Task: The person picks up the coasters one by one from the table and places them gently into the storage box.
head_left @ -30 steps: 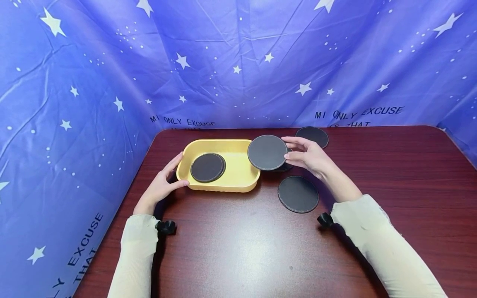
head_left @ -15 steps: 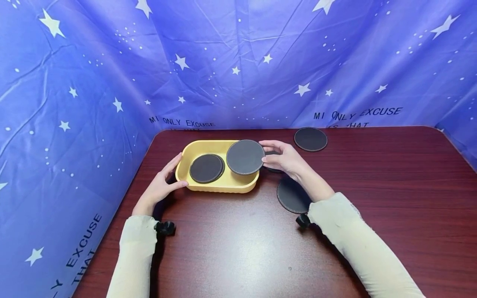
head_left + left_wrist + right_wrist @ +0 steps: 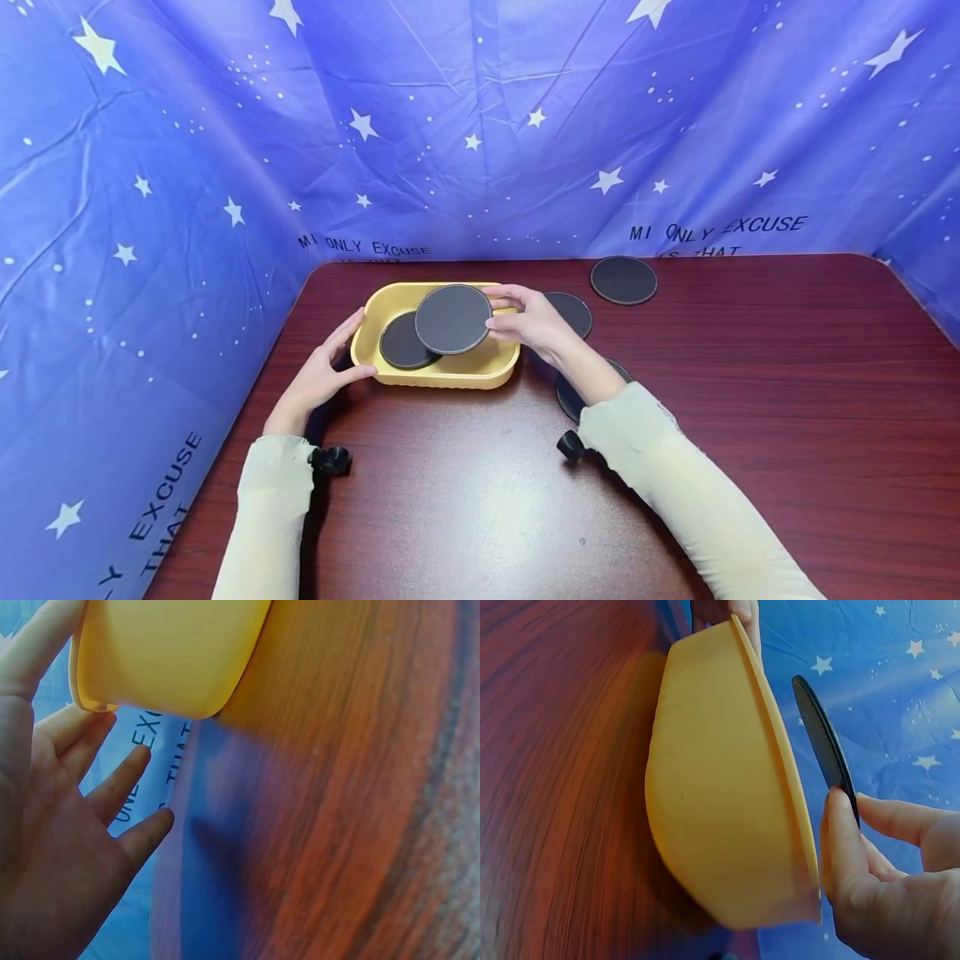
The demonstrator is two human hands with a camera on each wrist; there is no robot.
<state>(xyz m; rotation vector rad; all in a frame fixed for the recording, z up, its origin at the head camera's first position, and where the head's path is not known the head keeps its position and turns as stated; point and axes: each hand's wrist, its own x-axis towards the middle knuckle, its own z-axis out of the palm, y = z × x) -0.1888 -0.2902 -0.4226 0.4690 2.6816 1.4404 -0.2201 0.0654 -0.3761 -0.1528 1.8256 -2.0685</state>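
In the head view, a round black stitched coaster (image 3: pixel 452 319) is pinched at its right edge by my right hand (image 3: pixel 538 323). It hangs over the yellow tray (image 3: pixel 442 381), partly covering the black coaster (image 3: pixel 402 343) lying inside on the left. The right wrist view shows the held coaster (image 3: pixel 823 735) tilted and apart from the tray's rim, between thumb and fingers. My left hand (image 3: pixel 324 372) touches the tray's left end with spread, fairly straight fingers. In the left wrist view, the left hand (image 3: pixel 71 817) touches the rim while its lower fingers stay off the tray.
Right of the tray lie other black coasters: one by the back edge (image 3: pixel 624 280), one behind the right hand (image 3: pixel 573 314), and one partly under the right forearm (image 3: pixel 573 400). The dark red wooden table (image 3: pixel 450 467) backs onto a blue star-patterned curtain (image 3: pixel 480 183).
My right hand has carried the pinched coaster leftward, from the tray's right end to above its middle. The left hand has stayed at the tray's left end.
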